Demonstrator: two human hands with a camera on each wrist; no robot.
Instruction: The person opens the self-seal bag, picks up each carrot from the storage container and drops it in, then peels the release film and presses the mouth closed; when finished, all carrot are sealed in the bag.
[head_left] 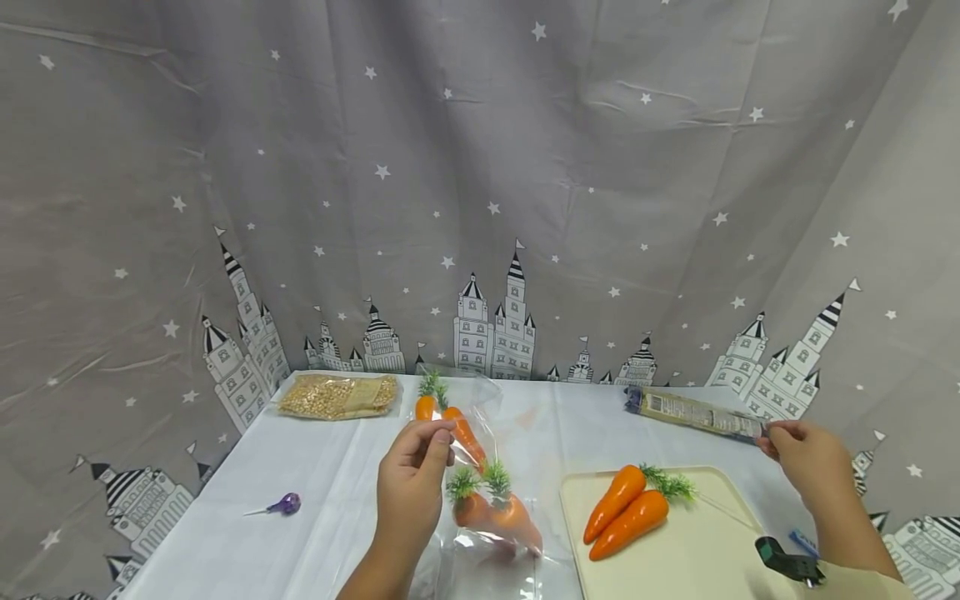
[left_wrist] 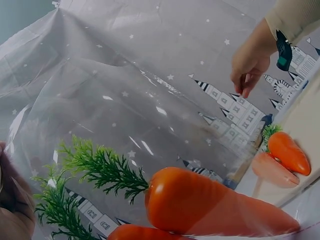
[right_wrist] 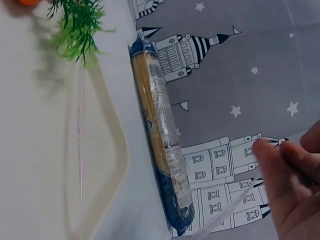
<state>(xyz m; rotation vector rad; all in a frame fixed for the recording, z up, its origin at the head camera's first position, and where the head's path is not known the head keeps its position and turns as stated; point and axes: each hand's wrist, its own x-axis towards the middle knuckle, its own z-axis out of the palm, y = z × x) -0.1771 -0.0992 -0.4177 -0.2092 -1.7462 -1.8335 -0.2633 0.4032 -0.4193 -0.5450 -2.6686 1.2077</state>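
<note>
- The left hand (head_left: pixel 412 475) is pinching the top edge of a clear bag (head_left: pixel 480 467) between thumb and curled fingers, holding its mouth up just left of the tray (head_left: pixel 720 550).
- Inside the bag, two carrots (head_left: pixel 498 517) are lying low near its bottom, their green tops pointing up, and two more carrots (head_left: pixel 450 421) are showing higher up toward the far side, beyond the hand.
- In the left wrist view a bagged carrot (left_wrist: pixel 215 207) is filling the lower part of the picture behind the plastic film, its green top (left_wrist: pixel 100 167) reaching left.
- The right hand (head_left: pixel 806 458) is hovering beyond the tray's far right corner, its fingertips lying at the near end of a long packet (head_left: pixel 697 414).
- In the right wrist view the fingers (right_wrist: pixel 285 185) are loosely bent and apart from the packet (right_wrist: pixel 160 135), gripping nothing; whether they are touching it, I cannot tell.
- The packet is lying on the table beyond the tray's far edge, running left to right.
- Two loose carrots (head_left: pixel 626 510) are lying side by side on the tray's left part, their greens pointing toward its far right.
- A flat pack of yellow grains (head_left: pixel 337 396) is lying well left of the tray at the table's far edge.
- A purple lollipop (head_left: pixel 281 504) is lying far left of the tray, beyond the bag.
- A dark wrist camera (head_left: pixel 787 562) is sitting on the right forearm over the tray's near right corner.
</note>
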